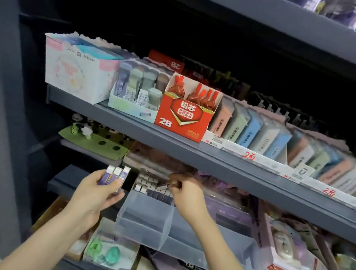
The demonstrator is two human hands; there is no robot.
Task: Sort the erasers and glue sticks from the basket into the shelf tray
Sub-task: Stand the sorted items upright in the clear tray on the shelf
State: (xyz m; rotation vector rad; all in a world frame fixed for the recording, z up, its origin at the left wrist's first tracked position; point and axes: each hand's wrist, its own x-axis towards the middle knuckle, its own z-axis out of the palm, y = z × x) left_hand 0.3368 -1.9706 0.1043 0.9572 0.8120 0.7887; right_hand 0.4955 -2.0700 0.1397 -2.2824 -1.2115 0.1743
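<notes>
My left hand (101, 192) raised at 9 o'clock of clear plastic shelf tray (143, 221), fingers curled round three purple-and-white sleeved erasers (114, 177). My right hand (185, 195), wrist bent down, pinches small grey-white eraser (161, 187) over tray's 12 o'clock end.

frosted plastic tray (143, 221), matt grey metal shelf (214, 164)

Purple-and-white erasers (114, 177), translucent grey tray (144, 218)

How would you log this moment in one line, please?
left hand holds purple-and-white erasers | right hand pinches one eraser over clear plastic tray
</notes>
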